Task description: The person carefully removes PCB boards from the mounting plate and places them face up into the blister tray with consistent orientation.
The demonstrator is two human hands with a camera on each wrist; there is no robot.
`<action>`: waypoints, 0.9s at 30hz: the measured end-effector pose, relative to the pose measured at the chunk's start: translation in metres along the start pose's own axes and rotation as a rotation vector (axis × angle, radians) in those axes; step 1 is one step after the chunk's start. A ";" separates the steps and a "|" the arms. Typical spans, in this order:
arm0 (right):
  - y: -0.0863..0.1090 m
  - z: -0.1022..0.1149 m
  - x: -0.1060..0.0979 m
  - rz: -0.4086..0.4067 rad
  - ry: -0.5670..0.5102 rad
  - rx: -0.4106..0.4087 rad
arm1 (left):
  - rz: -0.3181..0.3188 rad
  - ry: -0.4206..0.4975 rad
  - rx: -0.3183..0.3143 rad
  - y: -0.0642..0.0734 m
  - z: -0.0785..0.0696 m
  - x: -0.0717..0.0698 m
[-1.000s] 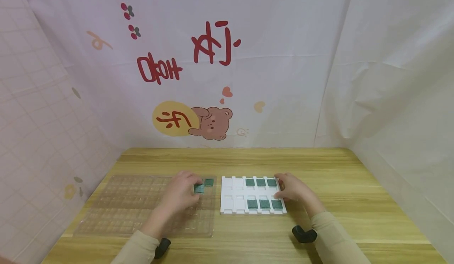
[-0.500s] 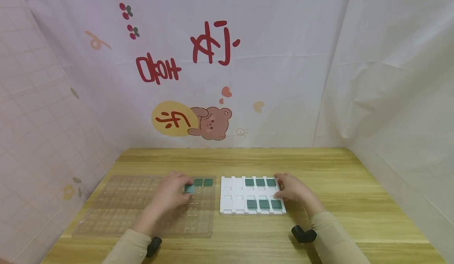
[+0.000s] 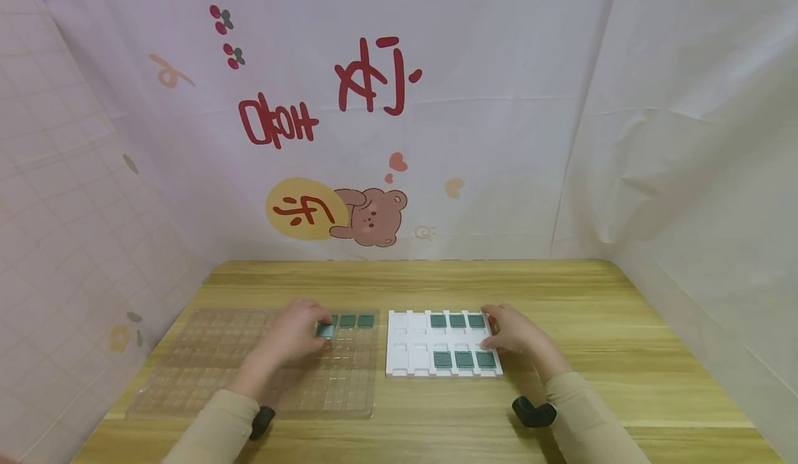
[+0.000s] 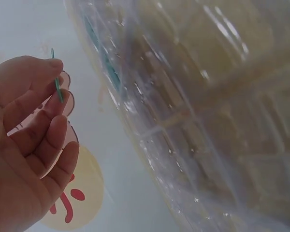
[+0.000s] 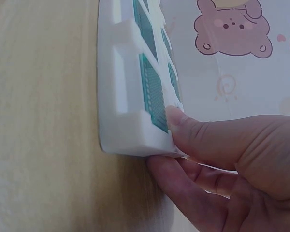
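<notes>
My left hand (image 3: 289, 332) pinches a small green square chip (image 3: 325, 330) between thumb and fingers, over the back edge of a clear plastic tray (image 3: 349, 402). The left wrist view shows that chip (image 4: 57, 79) edge-on, thin and apart from the tray. Right of it, a row of green chips (image 3: 366, 320) lies along the tray's back row; the leftmost is partly hidden by the hand. My right hand (image 3: 514, 332) grips the right edge of a white slotted tray (image 3: 405, 343), thumb on top beside a seated chip (image 5: 154, 94), fingers against the side.
The white tray holds green chips (image 3: 464, 359) in two rows on its right side; its left slots are bare. Both trays lie side by side on a wooden table (image 3: 436, 415). Printed white cloth (image 3: 499, 138) hangs behind and at both sides.
My left hand has moved left along the clear tray's back row with a chip between its fingers, and more chips show to its right. My right hand stays on the white tray.
</notes>
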State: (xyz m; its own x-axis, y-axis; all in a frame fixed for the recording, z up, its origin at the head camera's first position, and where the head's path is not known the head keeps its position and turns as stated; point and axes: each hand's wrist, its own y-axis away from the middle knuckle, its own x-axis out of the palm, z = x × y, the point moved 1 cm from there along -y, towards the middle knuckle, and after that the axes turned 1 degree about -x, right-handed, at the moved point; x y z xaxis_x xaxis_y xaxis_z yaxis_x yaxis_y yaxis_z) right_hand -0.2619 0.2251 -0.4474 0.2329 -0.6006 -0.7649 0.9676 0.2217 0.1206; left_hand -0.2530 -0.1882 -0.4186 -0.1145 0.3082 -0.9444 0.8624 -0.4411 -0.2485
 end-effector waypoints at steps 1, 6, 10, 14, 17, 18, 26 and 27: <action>0.000 0.000 0.000 0.001 -0.001 0.002 | 0.010 -0.004 -0.004 -0.001 0.001 0.000; 0.001 0.000 0.000 0.002 -0.015 0.005 | 0.063 -0.011 -0.030 -0.004 0.004 0.000; 0.001 0.000 0.000 0.000 -0.010 0.002 | 0.103 -0.016 -0.020 -0.006 0.006 0.001; 0.001 0.000 0.000 0.001 -0.006 0.006 | 0.131 -0.012 -0.013 -0.007 0.009 0.002; 0.001 0.001 -0.001 0.003 -0.012 0.009 | 0.143 -0.008 -0.012 -0.008 0.010 0.004; 0.001 0.001 -0.001 0.003 -0.013 0.010 | 0.146 -0.010 -0.012 -0.008 0.011 0.004; 0.000 0.000 0.000 0.005 -0.011 0.015 | 0.178 -0.015 -0.006 -0.012 0.013 0.008; 0.000 0.000 0.000 0.005 -0.008 0.015 | 0.183 -0.018 -0.007 -0.012 0.013 0.008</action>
State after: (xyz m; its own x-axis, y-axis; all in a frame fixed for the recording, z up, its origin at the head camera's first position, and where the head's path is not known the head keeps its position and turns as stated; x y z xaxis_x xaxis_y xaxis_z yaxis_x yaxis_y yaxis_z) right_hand -0.2619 0.2258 -0.4474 0.2383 -0.6059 -0.7590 0.9678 0.2134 0.1335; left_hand -0.2706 -0.1909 -0.4261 0.0363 0.2081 -0.9774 0.8729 -0.4828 -0.0704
